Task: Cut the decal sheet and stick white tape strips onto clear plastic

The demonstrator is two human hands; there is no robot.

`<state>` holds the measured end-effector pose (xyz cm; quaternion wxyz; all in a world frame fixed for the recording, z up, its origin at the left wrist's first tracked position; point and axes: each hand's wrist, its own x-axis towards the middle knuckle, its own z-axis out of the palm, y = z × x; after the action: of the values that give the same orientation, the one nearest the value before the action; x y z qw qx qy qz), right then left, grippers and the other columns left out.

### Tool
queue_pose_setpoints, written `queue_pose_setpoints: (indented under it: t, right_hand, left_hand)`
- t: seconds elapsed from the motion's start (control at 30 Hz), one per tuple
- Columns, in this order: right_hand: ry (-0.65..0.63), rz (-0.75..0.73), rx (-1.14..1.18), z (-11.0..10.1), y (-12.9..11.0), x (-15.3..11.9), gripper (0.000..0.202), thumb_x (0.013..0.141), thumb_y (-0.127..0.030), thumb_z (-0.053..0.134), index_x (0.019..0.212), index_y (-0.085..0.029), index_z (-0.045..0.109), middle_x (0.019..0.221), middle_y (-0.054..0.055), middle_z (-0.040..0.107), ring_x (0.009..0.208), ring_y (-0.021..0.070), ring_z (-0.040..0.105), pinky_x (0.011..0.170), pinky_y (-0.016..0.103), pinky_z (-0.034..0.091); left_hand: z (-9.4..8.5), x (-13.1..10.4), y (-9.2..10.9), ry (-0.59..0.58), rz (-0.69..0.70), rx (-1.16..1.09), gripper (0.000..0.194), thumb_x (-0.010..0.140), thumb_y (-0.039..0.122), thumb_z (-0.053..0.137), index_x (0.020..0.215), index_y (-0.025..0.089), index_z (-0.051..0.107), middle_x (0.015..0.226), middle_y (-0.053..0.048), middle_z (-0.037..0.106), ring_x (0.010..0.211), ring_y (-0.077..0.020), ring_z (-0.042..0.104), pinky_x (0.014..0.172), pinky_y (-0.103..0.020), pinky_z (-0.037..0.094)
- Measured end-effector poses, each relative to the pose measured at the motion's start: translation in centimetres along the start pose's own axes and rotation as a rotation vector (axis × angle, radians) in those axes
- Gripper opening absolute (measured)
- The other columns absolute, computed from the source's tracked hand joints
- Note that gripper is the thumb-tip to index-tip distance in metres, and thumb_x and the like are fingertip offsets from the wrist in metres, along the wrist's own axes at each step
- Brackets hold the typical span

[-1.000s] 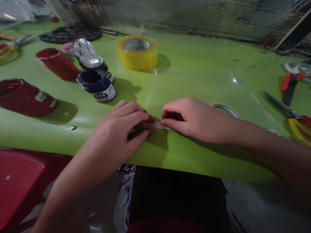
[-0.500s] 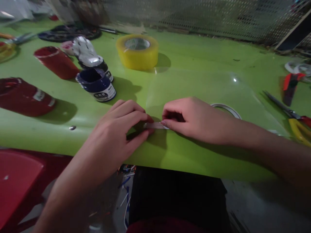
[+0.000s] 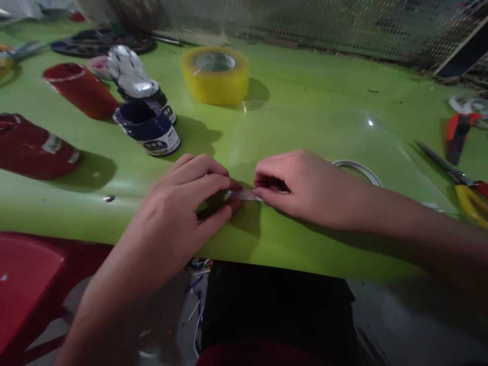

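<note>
A narrow pale strip (image 3: pixel 246 194) spans the gap between my hands, close above the green table near its front edge. My left hand (image 3: pixel 186 195) is closed on the strip's left end, thumb below and forefinger above. At the other end, my right hand (image 3: pixel 299 185) pinches it between thumb and fingertips, the other fingers curled. A thin white ring (image 3: pixel 360 170), perhaps a narrow tape roll, lies partly hidden behind my right hand. The strip's ends are covered by my fingers, so its full length cannot be seen.
Behind my hands stands a yellow tape roll (image 3: pixel 215 76). To the left are a blue paint jar (image 3: pixel 148 129) and red jars (image 3: pixel 38 147). On the right lie scissors (image 3: pixel 457 175) and an orange-handled cutter (image 3: pixel 457 134). A red stool (image 3: pixel 30 284) stands below the table (image 3: pixel 305 254).
Both hands keep their hold on the strip and have barely moved. The view has shifted slightly, with the jars sitting a little farther left and higher.
</note>
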<state>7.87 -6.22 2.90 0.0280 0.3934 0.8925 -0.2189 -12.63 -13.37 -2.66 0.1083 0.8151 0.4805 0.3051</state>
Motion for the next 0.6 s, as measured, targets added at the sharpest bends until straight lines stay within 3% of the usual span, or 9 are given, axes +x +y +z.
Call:
queue_pose_setpoints:
  t: [0.6]
  right_hand:
    - [-0.030,0.066,0.025,-0.70,-0.20,-0.85,0.013,0.097,-0.021,0.061,0.097,-0.016,0.073,0.089,0.006,0.073,0.072,0.0173,0.063,0.063,0.030,0.039]
  left_hand:
    - [0.01,0.13,0.26,0.008,0.003,-0.031,0.010,0.097,0.019,0.063,0.099,0.026,0.070,0.106,-0.002,0.066,0.096,-0.0191,0.059,0.079,-0.034,0.048]
